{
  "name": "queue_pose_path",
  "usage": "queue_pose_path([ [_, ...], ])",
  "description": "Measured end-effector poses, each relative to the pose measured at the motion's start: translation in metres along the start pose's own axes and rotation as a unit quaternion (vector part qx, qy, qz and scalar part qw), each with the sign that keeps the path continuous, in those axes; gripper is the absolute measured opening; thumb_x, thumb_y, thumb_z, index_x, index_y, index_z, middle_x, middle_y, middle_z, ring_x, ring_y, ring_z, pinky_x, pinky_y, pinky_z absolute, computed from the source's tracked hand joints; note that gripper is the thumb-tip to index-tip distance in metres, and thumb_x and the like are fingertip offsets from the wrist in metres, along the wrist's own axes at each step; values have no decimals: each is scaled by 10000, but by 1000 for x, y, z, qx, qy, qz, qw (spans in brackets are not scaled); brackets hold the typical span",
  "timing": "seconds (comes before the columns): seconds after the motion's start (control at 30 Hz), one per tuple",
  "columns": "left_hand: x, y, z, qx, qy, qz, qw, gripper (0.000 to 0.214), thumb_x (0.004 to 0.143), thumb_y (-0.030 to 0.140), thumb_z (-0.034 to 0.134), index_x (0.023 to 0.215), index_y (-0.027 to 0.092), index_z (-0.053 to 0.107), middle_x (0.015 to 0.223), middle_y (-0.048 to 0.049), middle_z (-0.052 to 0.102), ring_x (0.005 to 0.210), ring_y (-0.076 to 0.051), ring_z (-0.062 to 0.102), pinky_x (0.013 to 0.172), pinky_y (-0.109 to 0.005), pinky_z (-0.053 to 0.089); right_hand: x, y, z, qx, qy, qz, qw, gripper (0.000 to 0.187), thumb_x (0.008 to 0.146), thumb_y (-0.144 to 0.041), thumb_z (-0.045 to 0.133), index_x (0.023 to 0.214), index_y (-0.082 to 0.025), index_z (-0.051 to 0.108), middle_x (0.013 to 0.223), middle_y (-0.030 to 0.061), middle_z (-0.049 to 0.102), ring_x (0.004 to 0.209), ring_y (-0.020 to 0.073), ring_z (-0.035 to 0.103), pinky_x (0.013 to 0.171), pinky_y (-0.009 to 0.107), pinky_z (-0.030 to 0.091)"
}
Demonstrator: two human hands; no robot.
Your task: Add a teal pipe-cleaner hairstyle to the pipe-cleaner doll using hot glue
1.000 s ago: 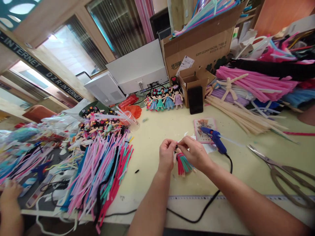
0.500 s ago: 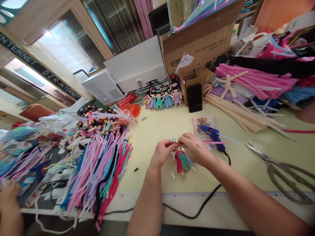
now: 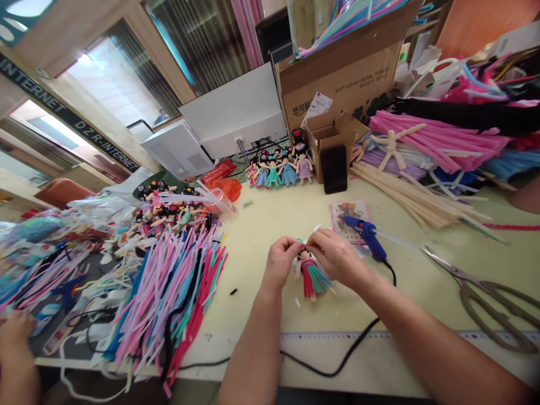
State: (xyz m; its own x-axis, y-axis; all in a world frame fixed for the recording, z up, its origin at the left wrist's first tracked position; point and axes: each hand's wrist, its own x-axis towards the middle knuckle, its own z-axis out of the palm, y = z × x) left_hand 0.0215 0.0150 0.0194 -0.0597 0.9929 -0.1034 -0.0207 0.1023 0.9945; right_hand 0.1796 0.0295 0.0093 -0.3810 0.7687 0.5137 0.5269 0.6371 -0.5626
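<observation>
A small pipe-cleaner doll (image 3: 313,279) with a skirt of red and teal strips lies on the table in front of me, feet towards me. Both my hands meet at its dark-haired head, where a bit of teal shows. My left hand (image 3: 282,260) pinches the head from the left, thumb and forefinger together. From the right, my right hand (image 3: 335,254) has its fingers closed at the same spot; its fingertips hide what they grip. Beyond my right hand a blue glue gun (image 3: 367,233) rests partly on a pink-edged picture card (image 3: 340,211).
Large scissors (image 3: 476,287) lie at the right. A black cord (image 3: 337,365) crosses the front edge by a ruler (image 3: 337,336). Coloured pipe cleaners (image 3: 169,292) cover the left; finished dolls (image 3: 274,169), a phone (image 3: 334,169) and boxes stand behind. Another person's hand (image 3: 17,332) is at far left.
A pink pipe cleaner that stuck out to the right past my right hand no longer shows there. My left hand has shifted very slightly; the doll stays in place.
</observation>
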Motion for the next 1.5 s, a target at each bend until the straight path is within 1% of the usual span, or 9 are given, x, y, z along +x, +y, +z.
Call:
queue_pose_path([
  [0.33, -5, -7, 22, -133, 81, 0, 988, 223, 666, 319, 697, 650, 146, 558, 550, 49, 495, 519, -62, 431, 545, -207, 343, -3, -10, 15, 100, 31, 76, 992, 159, 841, -119, 531, 712, -197, 478, 698, -4, 538, 638, 127, 494, 594, 243, 350],
  [0.5, -6, -11, 28, -122, 110, 4, 986, 223, 690, 324, 681, 646, 152, 544, 546, 53, 476, 523, -64, 421, 542, -206, 331, -3, -7, 13, 109, 18, 88, 990, 171, 846, -128, 533, 705, -199, 467, 698, -5, 535, 650, 131, 495, 606, 245, 356],
  [0.6, -4, -9, 18, -67, 76, 8, 995, 241, 753, 371, 634, 674, 148, 591, 556, 36, 500, 538, -74, 418, 548, -215, 325, 0, -3, 7, 90, -2, 65, 994, 137, 874, -138, 500, 751, -196, 485, 740, 7, 534, 696, 142, 501, 642, 254, 369],
  [0.73, 1, -1, -1, 33, 18, 18, 999, 350, 811, 456, 559, 703, 138, 659, 655, -18, 591, 608, -101, 453, 587, -233, 355, 2, 1, -1, 31, -47, 22, 998, 153, 922, -192, 441, 795, -186, 528, 789, 39, 518, 763, 172, 496, 685, 282, 376],
  [0.83, 2, 3, -10, 79, -37, -4, 996, 305, 758, 436, 639, 697, 139, 669, 682, -29, 627, 658, -122, 502, 631, -243, 389, 2, 3, -1, -4, -68, -9, 998, 184, 929, -215, 435, 788, -182, 548, 788, 50, 516, 758, 183, 477, 691, 297, 371],
  [0.93, 2, 2, -13, 84, -88, -23, 992, 283, 697, 412, 711, 736, 134, 676, 710, -30, 649, 683, -132, 537, 651, -249, 405, 1, 5, 0, -16, -79, -35, 996, 154, 908, -200, 471, 778, -181, 551, 794, 54, 520, 746, 181, 463, 686, 298, 368],
  [1.07, 2, 1, -14, 80, -99, -15, 992, 268, 663, 382, 744, 693, 132, 651, 657, -4, 611, 631, -109, 512, 629, -240, 391, 1, 5, 1, -23, -85, -46, 995, 143, 890, -173, 491, 755, -182, 537, 775, 46, 507, 737, 177, 454, 692, 299, 369],
  [1.27, 1, 2, -11, 59, -71, -15, 996, 232, 657, 348, 742, 663, 141, 637, 638, -5, 618, 613, -113, 525, 600, -233, 397, 2, 2, -1, -6, -41, -37, 998, 156, 909, -182, 462, 776, -189, 543, 757, 46, 528, 734, 181, 472, 689, 303, 376],
  [1.5, 0, -3, 7, -35, 40, 1, 999, 196, 682, 307, 698, 651, 147, 588, 569, 20, 569, 555, -93, 506, 579, -228, 396, 0, -2, 1, 52, -7, 33, 998, 151, 867, -138, 505, 728, -196, 490, 723, 16, 534, 706, 155, 503, 648, 267, 369],
])
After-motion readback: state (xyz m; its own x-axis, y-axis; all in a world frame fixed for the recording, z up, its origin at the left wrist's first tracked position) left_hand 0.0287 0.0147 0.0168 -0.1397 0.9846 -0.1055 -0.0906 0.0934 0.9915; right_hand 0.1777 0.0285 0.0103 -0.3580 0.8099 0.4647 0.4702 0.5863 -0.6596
